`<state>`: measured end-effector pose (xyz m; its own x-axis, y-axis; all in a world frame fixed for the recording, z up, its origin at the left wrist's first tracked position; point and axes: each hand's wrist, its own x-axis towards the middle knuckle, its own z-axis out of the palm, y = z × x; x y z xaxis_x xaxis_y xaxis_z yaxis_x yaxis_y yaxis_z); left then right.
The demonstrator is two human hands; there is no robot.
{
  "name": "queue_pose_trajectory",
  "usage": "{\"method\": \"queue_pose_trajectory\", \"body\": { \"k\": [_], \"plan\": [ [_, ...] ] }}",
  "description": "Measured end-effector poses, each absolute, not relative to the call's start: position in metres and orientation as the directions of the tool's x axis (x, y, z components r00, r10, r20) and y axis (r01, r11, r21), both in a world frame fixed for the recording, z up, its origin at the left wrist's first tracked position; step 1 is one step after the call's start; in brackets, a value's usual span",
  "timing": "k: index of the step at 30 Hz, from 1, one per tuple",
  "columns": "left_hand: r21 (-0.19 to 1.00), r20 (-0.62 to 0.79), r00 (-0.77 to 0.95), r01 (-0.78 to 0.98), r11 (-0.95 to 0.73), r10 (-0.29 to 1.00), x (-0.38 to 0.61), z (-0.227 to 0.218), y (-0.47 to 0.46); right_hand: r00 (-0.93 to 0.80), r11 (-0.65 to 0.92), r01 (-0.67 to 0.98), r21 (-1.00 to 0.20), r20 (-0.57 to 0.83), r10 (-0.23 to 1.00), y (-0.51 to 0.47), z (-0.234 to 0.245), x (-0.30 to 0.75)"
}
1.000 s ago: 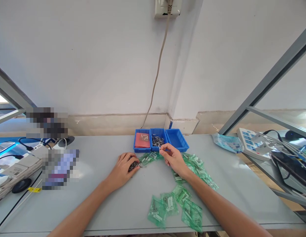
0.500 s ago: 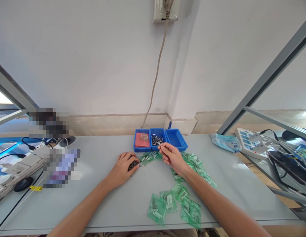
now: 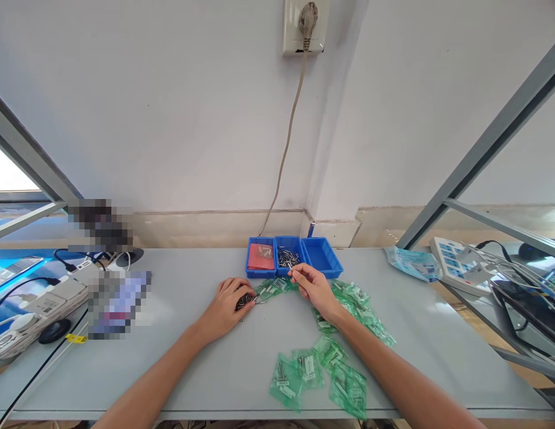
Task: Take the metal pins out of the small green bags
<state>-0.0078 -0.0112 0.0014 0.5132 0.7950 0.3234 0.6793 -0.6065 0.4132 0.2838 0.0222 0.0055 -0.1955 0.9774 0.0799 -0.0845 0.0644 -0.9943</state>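
Observation:
My left hand curls on the table around a cluster of small dark metal screws. One longer shiny piece sticks out beside its thumb. My right hand pinches a thin, small metal piece, seemingly a screw, between thumb and fingertips. It hovers at the front edge of the middle blue bin, which holds many loose metal screws. Between my hands lie green plastic bags with metal pieces inside. More filled green bags spread beneath and beyond my right forearm.
Left of the middle bin, a blue bin holds red bags; on its right stands another blue bin. Several filled green bags lie near the front edge. Power strips, cables and a blue packet sit to the right.
The camera view has tilted slightly, so everything sits a little lower and further right. Both hands keep nearly the same pose and grip.

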Motion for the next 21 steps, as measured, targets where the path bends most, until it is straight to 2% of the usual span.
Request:
{"method": "queue_pose_trajectory", "body": {
  "k": [9,21],
  "plan": [
    [0.421,0.319,0.502,0.685,-0.595,0.804,-0.0079,0.0016,-0.0110,-0.187,0.031,-0.081,-0.996,0.046,0.981,0.0213,0.0059,0.2812],
    [0.436,0.330,0.476,0.689,-0.579,0.815,-0.0070,0.0021,-0.0119,-0.176,0.101,-0.056,-0.993,0.110,0.978,0.0252,-0.0023,0.2814]
  ]
}}
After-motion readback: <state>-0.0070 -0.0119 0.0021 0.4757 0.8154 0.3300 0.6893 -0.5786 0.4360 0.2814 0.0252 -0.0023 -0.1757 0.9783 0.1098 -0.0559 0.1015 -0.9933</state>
